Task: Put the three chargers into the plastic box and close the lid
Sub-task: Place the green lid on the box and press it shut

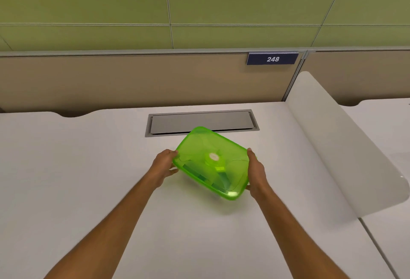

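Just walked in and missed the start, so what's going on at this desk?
A person grips a translucent green plastic box with both bare hands, left hand and right hand at opposite ends, over the white desk. Its lid looks to be on, and dim shapes show inside. No chargers lie loose on the desk.

A dark blue sign (272, 59) on the desk partition (133, 79) reads "248" in white.

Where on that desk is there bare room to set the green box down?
The white desk is bare left of the left hand and near the forearms. Tighter: the translucent green plastic box overlaps the grey cable hatch; right hand nears the white divider.
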A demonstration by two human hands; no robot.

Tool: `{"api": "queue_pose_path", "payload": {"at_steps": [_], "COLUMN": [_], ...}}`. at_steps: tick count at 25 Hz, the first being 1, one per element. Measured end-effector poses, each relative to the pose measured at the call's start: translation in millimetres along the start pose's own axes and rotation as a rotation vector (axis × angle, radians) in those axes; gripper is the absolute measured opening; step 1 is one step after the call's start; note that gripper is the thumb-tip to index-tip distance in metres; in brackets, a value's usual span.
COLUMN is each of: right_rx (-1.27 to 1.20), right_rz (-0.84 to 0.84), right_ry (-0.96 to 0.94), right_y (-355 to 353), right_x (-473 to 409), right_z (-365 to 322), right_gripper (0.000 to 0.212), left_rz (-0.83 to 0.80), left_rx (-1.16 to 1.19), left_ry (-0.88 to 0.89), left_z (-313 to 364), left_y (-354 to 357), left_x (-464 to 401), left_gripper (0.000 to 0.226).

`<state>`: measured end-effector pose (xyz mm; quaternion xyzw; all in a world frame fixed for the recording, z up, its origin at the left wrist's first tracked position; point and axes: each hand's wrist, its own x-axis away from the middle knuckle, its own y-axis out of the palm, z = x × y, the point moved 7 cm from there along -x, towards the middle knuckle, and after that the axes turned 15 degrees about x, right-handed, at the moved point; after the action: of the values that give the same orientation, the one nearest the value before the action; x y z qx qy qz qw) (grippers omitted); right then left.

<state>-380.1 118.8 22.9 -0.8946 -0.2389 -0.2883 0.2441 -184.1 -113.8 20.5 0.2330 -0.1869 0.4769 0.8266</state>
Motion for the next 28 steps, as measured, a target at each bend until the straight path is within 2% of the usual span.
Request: {"api": "queue_pose_path", "payload": {"at_steps": [2, 5, 10, 20, 24, 28], "right_rx": [0.094, 0.223, 0.374, 0.369, 0.338, 0.432], "right_rz": [0.011, -0.006, -0.033, -0.153, -0.167, -0.13], "right_ry": [-0.047, -0.132, -0.232, -0.28, -0.304, -0.348], "right_y": [10, 24, 40, 57, 59, 56], "right_x": [-44, -35, 6, -12, -10, -10], "right_z": [-1, -33, -74, -87, -89, -85], "right_gripper": [0.11, 0.118, 0.087, 0.091, 0.081, 0.074], "left_rz": [0.047, 0.121, 0.206, 0.265, 0.291, 0.296], "left_rx": [0.073, 0.151, 0.19, 0.164, 0.066, 0.034], "left_ry": [-0.004, -0.011, 0.012, 0.016, 0.025, 0.039], "left_z": [-5, -17, -31, -30, -23, -12], "left_y": [-14, -32, -48, -53, -53, -50], "left_x": [8, 19, 32, 46, 52, 56], "left_gripper": [0.018, 0.021, 0.019, 0.015, 0.009, 0.01]}}
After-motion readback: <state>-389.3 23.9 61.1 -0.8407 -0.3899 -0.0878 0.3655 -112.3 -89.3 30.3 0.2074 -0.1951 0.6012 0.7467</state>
